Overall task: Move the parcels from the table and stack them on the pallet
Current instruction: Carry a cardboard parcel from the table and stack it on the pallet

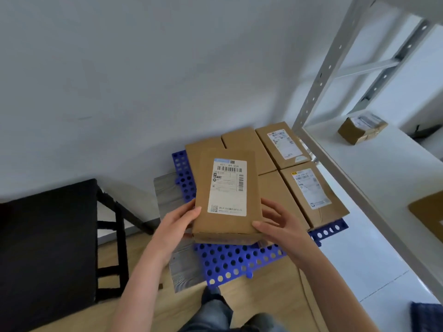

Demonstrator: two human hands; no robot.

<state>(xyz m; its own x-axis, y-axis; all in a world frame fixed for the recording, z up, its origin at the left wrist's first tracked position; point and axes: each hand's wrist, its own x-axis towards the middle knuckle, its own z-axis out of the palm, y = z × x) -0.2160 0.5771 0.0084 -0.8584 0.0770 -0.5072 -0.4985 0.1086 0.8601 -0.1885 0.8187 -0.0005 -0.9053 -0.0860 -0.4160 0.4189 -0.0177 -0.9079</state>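
Observation:
I hold a flat brown cardboard parcel (pixel 226 195) with a white shipping label over the blue perforated pallet (pixel 230 259) on the floor. My left hand (pixel 177 222) grips its near left corner and my right hand (pixel 279 226) grips its near right corner. Several brown parcels lie flat on the pallet behind and to the right: two with labels (pixel 281 144) (pixel 311 192), and plain ones (pixel 242 140) partly hidden by the held parcel. On the white table at right sit a small taped box (pixel 360 129) and the corner of another parcel (pixel 429 214).
A black stool or side table (pixel 48 240) stands at left. A white metal shelf frame (pixel 318 92) rises at the pallet's right edge, with the white table surface (pixel 383 178) behind it. A grey board (pixel 167 190) lies under the pallet. My leg (pixel 215 310) is below.

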